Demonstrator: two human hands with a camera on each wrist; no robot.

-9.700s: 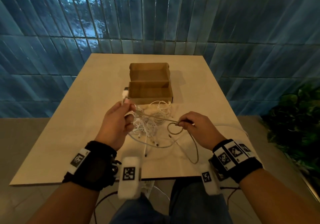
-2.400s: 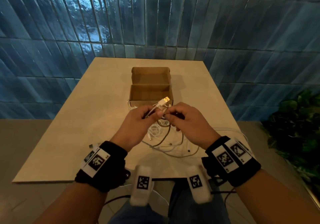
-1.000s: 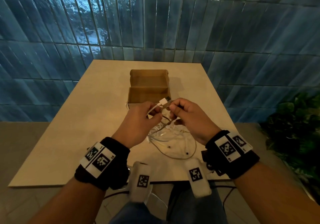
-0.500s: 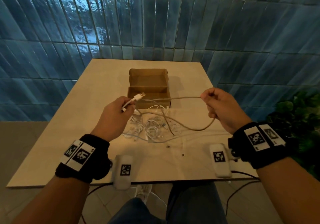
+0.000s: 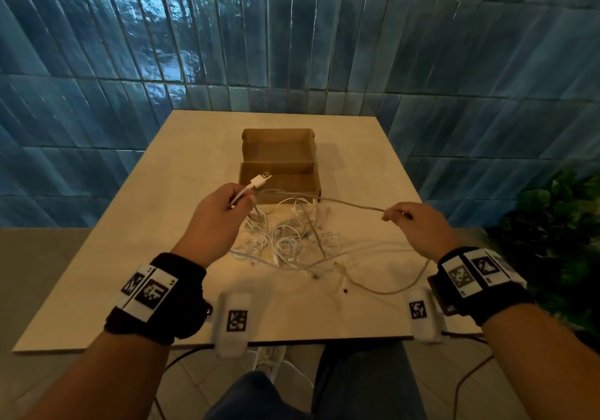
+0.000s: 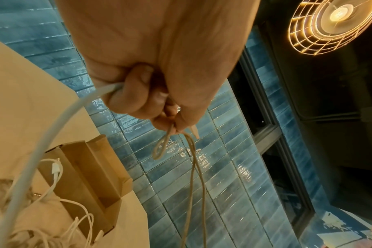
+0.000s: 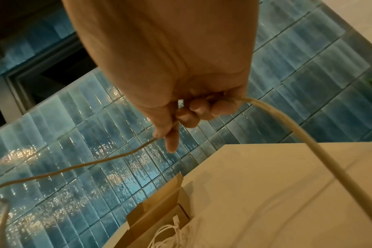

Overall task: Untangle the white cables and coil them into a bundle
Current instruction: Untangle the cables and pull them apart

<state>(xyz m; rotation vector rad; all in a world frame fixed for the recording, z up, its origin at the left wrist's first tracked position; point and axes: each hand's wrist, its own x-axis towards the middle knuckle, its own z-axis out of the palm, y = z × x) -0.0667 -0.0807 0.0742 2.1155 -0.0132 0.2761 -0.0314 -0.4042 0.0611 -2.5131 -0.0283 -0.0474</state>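
White cable (image 5: 350, 205) is hanging taut between our fists above the table (image 5: 97, 251): our left hand (image 5: 217, 215) is clamping its fingers round the USB plug (image 5: 260, 179) end, our right hand (image 5: 418, 225) is pinching the far stretch. Below our fingers, the tangled pile (image 5: 285, 234) is lying against the cardboard box (image 5: 279, 173).

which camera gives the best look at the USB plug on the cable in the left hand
The head view: the USB plug juts clear above the left hand, against the cardboard box. The left wrist view shows only cable leaving the fingers; the plug is hidden. The right wrist view misses it.
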